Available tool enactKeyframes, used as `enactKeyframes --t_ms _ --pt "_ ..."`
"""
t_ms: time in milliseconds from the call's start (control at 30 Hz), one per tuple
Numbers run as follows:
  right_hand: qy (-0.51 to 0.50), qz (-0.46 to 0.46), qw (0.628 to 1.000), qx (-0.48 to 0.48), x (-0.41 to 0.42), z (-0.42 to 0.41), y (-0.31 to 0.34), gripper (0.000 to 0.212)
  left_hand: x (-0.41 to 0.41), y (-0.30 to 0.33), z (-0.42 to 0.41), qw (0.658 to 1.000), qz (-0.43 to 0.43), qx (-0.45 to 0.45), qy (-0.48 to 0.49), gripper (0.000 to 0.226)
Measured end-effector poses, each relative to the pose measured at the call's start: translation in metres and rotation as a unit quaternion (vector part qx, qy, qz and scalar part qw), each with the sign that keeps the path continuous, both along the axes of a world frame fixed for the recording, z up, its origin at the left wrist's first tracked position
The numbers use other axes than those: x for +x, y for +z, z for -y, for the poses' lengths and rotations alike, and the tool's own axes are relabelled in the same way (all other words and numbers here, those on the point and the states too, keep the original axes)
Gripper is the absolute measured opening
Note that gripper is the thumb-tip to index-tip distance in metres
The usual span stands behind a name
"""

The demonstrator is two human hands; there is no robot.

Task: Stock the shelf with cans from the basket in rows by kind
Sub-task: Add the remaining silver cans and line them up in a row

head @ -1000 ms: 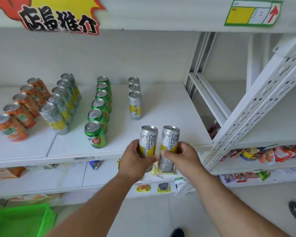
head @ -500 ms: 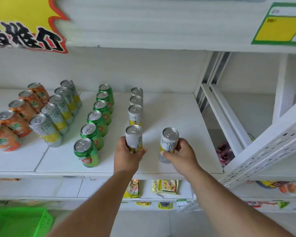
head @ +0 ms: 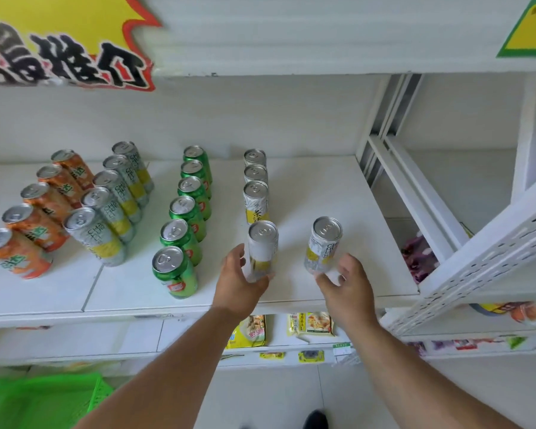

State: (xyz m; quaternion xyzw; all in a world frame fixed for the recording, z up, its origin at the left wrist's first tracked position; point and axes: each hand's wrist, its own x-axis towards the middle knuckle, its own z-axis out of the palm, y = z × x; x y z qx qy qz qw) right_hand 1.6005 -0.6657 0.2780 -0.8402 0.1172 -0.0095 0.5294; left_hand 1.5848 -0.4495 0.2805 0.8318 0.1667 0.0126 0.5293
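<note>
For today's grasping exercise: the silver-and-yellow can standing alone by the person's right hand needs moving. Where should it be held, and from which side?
Grip the lone can round its mid-body, coming from the front shelf edge, where the right hand is. It stands upright, round and slim, with bare shelf on both sides, so fingers can probably wrap it freely.

Bright, even light; wide-angle bending at edges, slight motion blur
</note>
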Motion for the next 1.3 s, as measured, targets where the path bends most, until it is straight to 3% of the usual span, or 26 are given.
enactKeyframes --t_ms 100,200,300,433,767,933,1067,1167,1300 --pt "-0.035 0.064 0.997 0.002 -0.045 -0.028 0.004 0.037 -0.002 0.005 -0.013 1.0 -0.009 -0.025 -0.013 0.068" --pt "0.097 -0.021 0.995 0.033 -0.052 -0.06 0.017 0.044 0.002 0.014 -0.021 0.997 -0.023 -0.066 -0.04 0.069" --pt "0.138 -0.089 0.984 0.07 -0.03 -0.084 0.024 0.025 0.004 0.02 -0.024 0.987 -0.014 -0.094 -0.127 0.078" --pt "0.142 -0.082 0.976 0.143 -0.013 -0.099 0.02 0.058 -0.007 0.021 -0.024 0.983 -0.007 -0.12 -0.137 0.079" --pt "0.117 -0.139 0.946 0.267 0.021 -0.112 0.028 0.035 -0.038 0.009 -0.035 0.989 -0.046 -0.089 -0.107 0.078" --pt "0.104 -0.141 0.953 0.246 0.027 -0.11 0.023 0.036 -0.032 0.016 -0.043 0.993 -0.046 -0.076 -0.079 0.066" --pt "0.065 -0.088 0.98 0.164 0.008 -0.105 0.006 0.009 -0.02 0.025 -0.038 0.992 -0.057 -0.08 -0.075 0.071" --pt "0.071 -0.078 0.975 0.195 -0.011 -0.111 0.003 0.033 -0.017 0.026 -0.028 0.99 -0.043 -0.091 -0.1 0.077" --pt "0.094 -0.085 0.972 0.196 0.008 -0.108 0.013 0.033 -0.028 0.014 -0.016 0.986 -0.063 -0.097 -0.122 0.082"
